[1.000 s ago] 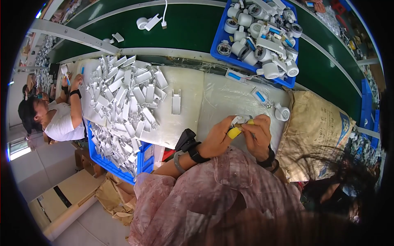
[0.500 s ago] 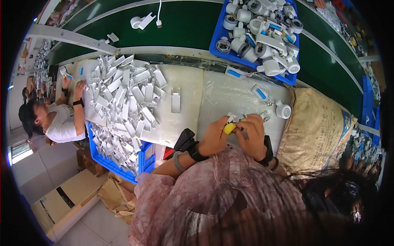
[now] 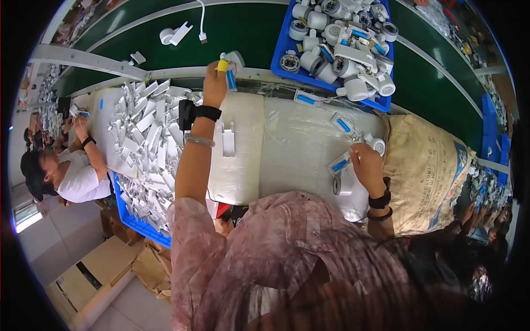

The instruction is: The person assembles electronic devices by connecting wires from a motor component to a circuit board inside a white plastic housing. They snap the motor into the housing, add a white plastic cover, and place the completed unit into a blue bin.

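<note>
My left hand [image 3: 214, 87] is raised at the far edge of the table, closed on a small white fan assembly [image 3: 236, 59] with a blue battery [image 3: 231, 80] hanging below it. A yellow wrap [image 3: 222, 65] shows at its fingertips. Over the right part of the table, my right hand [image 3: 369, 168] has its fingers drawn together beside loose wires; what they pinch, if anything, is hidden. Next to it lie a white housing with a blue battery [image 3: 338, 165] and a round white fan head [image 3: 343, 185]. Another fan head [image 3: 377, 145] sits just beyond the fingers.
Many white plastic covers [image 3: 146, 129] are heaped on the left, with more in a blue crate [image 3: 144, 222] below. One lone cover [image 3: 228, 140] lies mid-table. A blue bin [image 3: 279, 60] of fan assemblies stands on the green belt [image 3: 243, 27]. A brown sack [image 3: 422, 171] lies right; a co-worker [image 3: 83, 171] sits left.
My hands, together before my body, have parted. The left went far and left with a fan assembly; the right moved right. A housing and fan head now show on the table near it.
</note>
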### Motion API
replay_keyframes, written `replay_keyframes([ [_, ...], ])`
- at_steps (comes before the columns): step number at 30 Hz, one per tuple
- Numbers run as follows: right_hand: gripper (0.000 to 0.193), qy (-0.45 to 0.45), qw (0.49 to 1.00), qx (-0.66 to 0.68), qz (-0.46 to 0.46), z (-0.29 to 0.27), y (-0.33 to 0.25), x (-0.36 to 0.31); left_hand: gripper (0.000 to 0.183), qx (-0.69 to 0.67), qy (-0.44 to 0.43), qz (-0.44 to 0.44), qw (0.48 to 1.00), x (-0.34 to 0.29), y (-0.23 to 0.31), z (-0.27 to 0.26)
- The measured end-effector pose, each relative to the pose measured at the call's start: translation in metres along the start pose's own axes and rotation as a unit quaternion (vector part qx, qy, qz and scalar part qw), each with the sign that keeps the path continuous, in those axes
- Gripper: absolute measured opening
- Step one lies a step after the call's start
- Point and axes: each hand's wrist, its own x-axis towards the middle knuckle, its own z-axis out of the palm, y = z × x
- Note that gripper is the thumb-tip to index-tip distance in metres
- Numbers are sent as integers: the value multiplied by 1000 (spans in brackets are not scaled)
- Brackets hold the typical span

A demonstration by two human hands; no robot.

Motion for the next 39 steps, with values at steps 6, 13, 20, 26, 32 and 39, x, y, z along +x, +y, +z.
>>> replay_keyframes([
  [6,17,-4,998,-47,38,7,13,-26,53,177,81,200,960,-57,0,52],
  [13,27,-46,990,27,127,31,12,-33,41,-126,-302,-48,944,-208,31,110],
  [20,9,-135,810,551,145,52,-20,-27,54,-190,-388,-63,900,-231,79,122],
  [26,19,-200,764,610,71,33,-38,-19,58,-413,-514,-151,736,-206,86,103],
  [32,48,-231,813,530,68,1,-59,-15,34,-303,-543,-229,749,-172,140,48],
  [39,29,-216,819,530,-32,4,-51,-9,38,4,-385,55,921,-184,188,22],
])
